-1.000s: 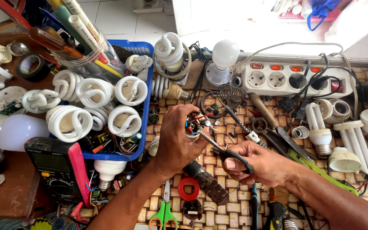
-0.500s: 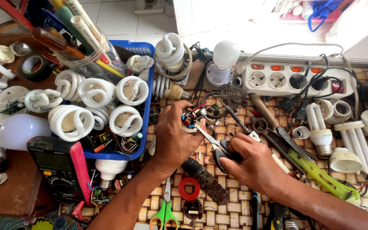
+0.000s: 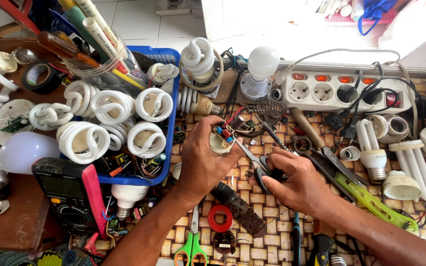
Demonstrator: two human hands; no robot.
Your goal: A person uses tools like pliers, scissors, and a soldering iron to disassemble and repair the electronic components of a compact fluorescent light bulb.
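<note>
Centrally, left hand point(image 3: 204, 162) pinches a lamp base w/ circuit board point(image 3: 223, 139) upward above the woven mat point(image 3: 252, 231), exposing components, so right hand point(image 3: 294, 180), fingers closed round pliers point(image 3: 252, 160), can reach its wires.

Single head-worn view, looking steeply down onto a cluttered workbench at close range.

Camera sits above and behind the forearms, which enter from the bottom edge; left hand point(image 3: 204, 160) and right hand point(image 3: 292, 180) lie near frame centre. Far edge of the bench runs along the top, where the white power strip point(image 3: 343, 91) sits upper right and tiled floor shows beyond. Blue basket point(image 3: 171, 98) fills left of centre. Woven mat point(image 3: 267, 241) covers the lower right. No second view to compare.
</note>
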